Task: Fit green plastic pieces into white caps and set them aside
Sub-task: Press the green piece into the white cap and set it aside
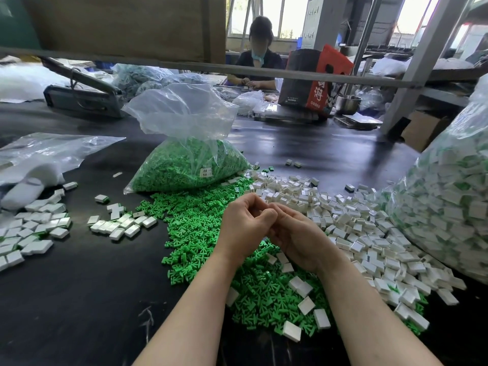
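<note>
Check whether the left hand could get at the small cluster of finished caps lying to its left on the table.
Probably yes: the finished caps lie on bare black table with nothing between them and the left hand, though its fingers are curled against the right hand.

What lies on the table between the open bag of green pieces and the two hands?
In the head view, loose green pieces cover the table between the bag and the left hand and right hand, with white caps alongside.
</note>
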A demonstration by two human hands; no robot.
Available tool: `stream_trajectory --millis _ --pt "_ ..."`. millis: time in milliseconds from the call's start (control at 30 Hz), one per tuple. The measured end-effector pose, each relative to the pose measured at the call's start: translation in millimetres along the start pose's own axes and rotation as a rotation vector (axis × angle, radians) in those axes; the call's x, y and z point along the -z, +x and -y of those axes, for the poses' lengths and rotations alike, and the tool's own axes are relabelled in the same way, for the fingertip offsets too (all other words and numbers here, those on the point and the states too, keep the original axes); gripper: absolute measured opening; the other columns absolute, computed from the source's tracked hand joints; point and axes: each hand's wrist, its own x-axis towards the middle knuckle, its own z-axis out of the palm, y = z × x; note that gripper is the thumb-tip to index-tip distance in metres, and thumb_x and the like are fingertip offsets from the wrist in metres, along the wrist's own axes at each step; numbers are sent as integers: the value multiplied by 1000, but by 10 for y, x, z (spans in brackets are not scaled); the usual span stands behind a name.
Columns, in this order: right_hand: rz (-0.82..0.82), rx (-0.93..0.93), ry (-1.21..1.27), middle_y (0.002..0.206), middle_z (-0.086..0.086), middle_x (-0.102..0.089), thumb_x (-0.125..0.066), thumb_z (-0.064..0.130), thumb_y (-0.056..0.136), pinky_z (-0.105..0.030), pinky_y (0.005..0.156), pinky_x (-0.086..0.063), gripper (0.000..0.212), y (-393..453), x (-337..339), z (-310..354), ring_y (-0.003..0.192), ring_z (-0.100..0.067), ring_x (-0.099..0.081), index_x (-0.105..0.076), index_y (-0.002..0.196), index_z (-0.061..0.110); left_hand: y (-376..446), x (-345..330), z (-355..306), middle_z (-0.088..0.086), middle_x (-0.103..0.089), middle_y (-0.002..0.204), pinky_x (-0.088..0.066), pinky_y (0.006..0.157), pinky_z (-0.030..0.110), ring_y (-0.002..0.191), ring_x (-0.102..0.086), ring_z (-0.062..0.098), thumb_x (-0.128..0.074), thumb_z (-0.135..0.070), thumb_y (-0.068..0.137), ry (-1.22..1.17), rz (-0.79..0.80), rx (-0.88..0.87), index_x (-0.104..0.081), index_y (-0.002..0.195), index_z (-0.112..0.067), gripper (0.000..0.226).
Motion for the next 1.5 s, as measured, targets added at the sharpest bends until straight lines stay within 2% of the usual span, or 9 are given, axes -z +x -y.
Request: stream_trajectory --millis 233,467,633,733,800,967,1233,1367,1500 --pt "14 8 -29 98 -14 -54 -63 31 84 -32 79 -37 36 0 22 -13 88 -23 -45 -68 110 7 1 0 5 13 -59 62 -54 55 51 57 -55 22 -62 -21 67 -7 4 -7 -59 71 -9 13" --pt "52 22 -60 89 -7 -60 -64 32 83 -34 84 -39 28 9 27 -17 86 -19 -50 -72 102 12 3 3 16 11 -56 63 -50 53 36 57 -51 18 -62 -23 68 25 13 -21 -59 72 -7 17" --pt "28 32 -67 108 -16 -62 -60 34 88 -36 91 -46 47 29 22 -26 98 -25 -55 -62 122 2 10 7 8 5 -53 60 -46 48 26 52 -47 13 -61 -23 69 32 6 -28 -57 69 -11 12" --pt "0 18 -174 96 -16 -54 -54 49 92 -29 69 -39 65 30 -9 -31 81 -23 -48 -56 123 -7 27 15 13 10 -56 59 -48 48 28 52 -52 20 -60 -21 70 -36 12 12 -57 70 -8 13" --pt "-2 12 -180 85 -12 -54 -55 60 87 -29 65 -33 73 37 -13 -33 73 -18 -46 -60 114 -8 39 34 12 7 -58 59 -48 50 30 52 -54 21 -60 -17 73 -85 31 33 -59 70 -8 9" --pt "27 30 -90 77 -5 -66 -49 53 88 -32 70 -35 46 45 26 -26 70 -15 -54 -76 84 17 29 97 1 -10 -65 58 -42 48 11 48 -54 -1 -64 -2 89 -226 81 33 -68 75 -14 19" --pt "13 6 -46 82 -13 -65 -46 45 90 -30 69 -38 50 48 14 -7 71 -18 -54 -67 101 1 37 141 -17 -7 -64 60 -39 45 14 46 -46 2 -67 -6 88 -267 116 85 -77 69 -22 27" --pt "-3 21 -47 77 -11 -65 -46 42 93 -29 65 -42 45 52 22 -6 67 -17 -54 -69 98 3 39 159 -21 -5 -64 62 -38 45 14 46 -44 3 -70 -9 87 -243 128 107 -77 71 -21 21" --pt "-99 111 -178 68 -5 -61 -47 28 101 -20 47 -39 30 52 62 -6 58 -14 -50 -69 89 11 45 180 -29 -5 -69 65 -41 47 13 50 -54 0 -72 -11 85 -141 129 95 -73 72 -20 16"
